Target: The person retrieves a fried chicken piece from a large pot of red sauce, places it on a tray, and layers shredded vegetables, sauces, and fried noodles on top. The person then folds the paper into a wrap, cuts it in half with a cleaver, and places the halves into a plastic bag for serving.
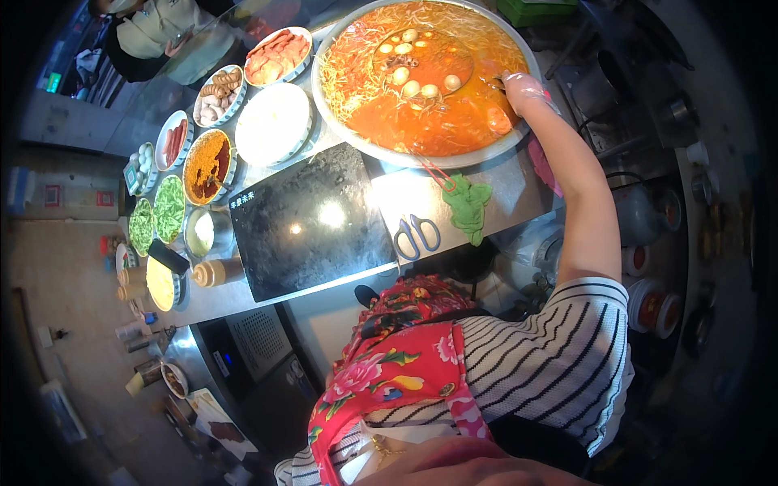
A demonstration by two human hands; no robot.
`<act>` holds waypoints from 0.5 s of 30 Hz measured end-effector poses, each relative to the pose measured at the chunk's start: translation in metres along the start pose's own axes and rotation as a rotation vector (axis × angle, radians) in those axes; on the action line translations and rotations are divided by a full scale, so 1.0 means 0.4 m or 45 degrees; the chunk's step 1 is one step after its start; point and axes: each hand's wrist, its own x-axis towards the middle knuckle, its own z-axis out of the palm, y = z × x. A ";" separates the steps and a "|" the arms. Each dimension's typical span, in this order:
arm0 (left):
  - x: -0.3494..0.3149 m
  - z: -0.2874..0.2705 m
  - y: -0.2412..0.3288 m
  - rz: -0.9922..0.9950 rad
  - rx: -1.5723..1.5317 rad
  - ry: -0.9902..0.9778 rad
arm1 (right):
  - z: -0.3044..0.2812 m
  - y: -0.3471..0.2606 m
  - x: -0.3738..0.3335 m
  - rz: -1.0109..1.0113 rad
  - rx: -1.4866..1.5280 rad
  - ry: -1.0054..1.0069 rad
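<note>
My right hand [525, 91], in a thin clear glove, reaches out to the right side of a very large round pan [320, 77]. Its fingers are closed on something dark and thin at the edge of the red-orange broth [458, 134]; what it is I cannot make out. Pale shredded strips [352, 69] lie in the broth along the pan's left and far sides. Peeled eggs [412, 87] sit in a round inner section at the middle. My left hand is out of view.
Scissors [417, 236], a green cloth [468, 206] and a black board [312, 227] lie on the steel counter before me. Bowls of sliced meat [278, 57], orange sauce [206, 166] and chopped greens [169, 208] stand left, near a squeeze bottle [212, 273]. A person [162, 36] stands beyond the counter.
</note>
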 end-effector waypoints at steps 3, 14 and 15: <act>0.004 0.001 -0.001 0.000 0.010 -0.002 | -0.003 0.032 -0.039 0.016 0.083 0.100; 0.065 -0.056 0.050 0.254 0.065 0.022 | -0.191 0.092 -0.127 -0.118 -0.087 -0.120; 0.073 -0.064 0.059 0.349 0.083 0.040 | -0.206 0.104 -0.116 -0.167 -0.071 -0.244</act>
